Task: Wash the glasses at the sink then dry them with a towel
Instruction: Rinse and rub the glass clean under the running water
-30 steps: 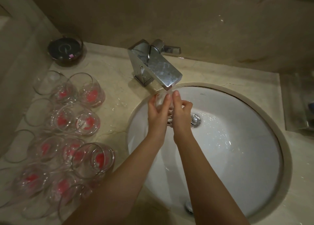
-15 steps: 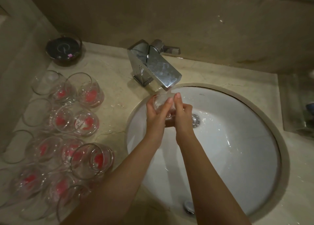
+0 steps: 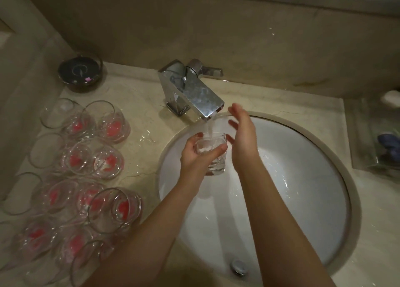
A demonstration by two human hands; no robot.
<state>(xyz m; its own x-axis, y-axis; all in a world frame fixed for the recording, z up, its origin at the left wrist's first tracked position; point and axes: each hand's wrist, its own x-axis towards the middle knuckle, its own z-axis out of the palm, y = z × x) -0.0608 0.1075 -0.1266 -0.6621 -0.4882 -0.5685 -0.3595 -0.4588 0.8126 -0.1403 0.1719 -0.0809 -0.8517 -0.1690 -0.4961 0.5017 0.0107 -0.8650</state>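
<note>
My left hand (image 3: 194,154) grips a small clear glass (image 3: 213,159) upright over the white sink basin (image 3: 303,189). Water runs from the chrome faucet (image 3: 194,91) straight into the glass. My right hand (image 3: 243,139) is off the glass, just to its right, fingers spread and pointing up toward the spout. Several clear glasses with red marks (image 3: 86,178) lie on their sides on the counter to the left of the basin.
A round dark dish (image 3: 80,72) sits at the back left of the beige stone counter (image 3: 138,104). A clear tray (image 3: 376,139) with a blue item stands on the right. The overflow fitting (image 3: 238,267) shows at the basin's near side.
My right hand has let go of the glass and opened beside it. The left hand has turned the glass upright under the running stream.
</note>
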